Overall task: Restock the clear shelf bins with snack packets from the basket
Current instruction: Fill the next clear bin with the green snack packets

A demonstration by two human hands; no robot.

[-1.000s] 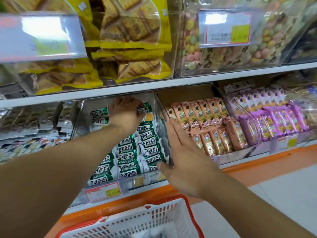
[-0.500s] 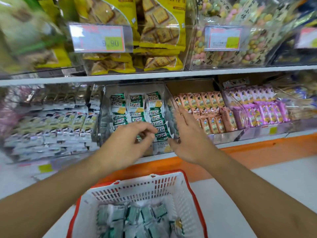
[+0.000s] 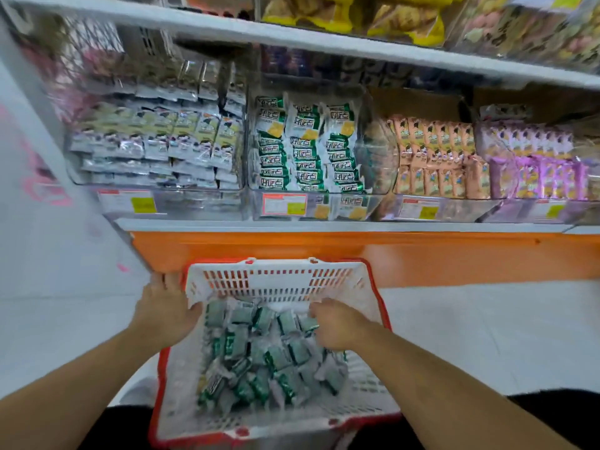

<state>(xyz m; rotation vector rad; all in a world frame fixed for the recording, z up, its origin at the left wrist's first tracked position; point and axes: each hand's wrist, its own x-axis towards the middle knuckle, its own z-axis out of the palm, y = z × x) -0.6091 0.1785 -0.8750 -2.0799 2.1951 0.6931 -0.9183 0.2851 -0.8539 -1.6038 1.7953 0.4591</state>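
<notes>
we look down on a white basket [image 3: 279, 280] with a red rim, standing on the pale floor just near the orange base of the shelving; our left hand [image 3: 165, 311] holds the basket's left wall near its far corner, thumb inside against the mesh and fingers outside, while our right hand [image 3: 334, 323] is down inside the basket on its right half, fingers curled into the heap of green and white snack packets [image 3: 259, 358] that fills its bottom; motion blur hides whether those fingers actually pinch a packet, so we cannot tell. beyond the basket, on the lower shelf, the clear shelf bin [image 3: 311, 206] in the middle holds three rows of the same green and white packets [image 3: 305, 147], stacked from its front lip up towards the far end, with a red-framed price label [image 3: 284, 204] on its front. the bin to its left holds grey and yellow packets [image 3: 162, 138], the one to its right peach-coloured packets [image 3: 435, 154], and further right there are purple packets [image 3: 535, 164]. on the shelf above, yellow bags [image 3: 350, 14] lie in view at the top edge
</notes>
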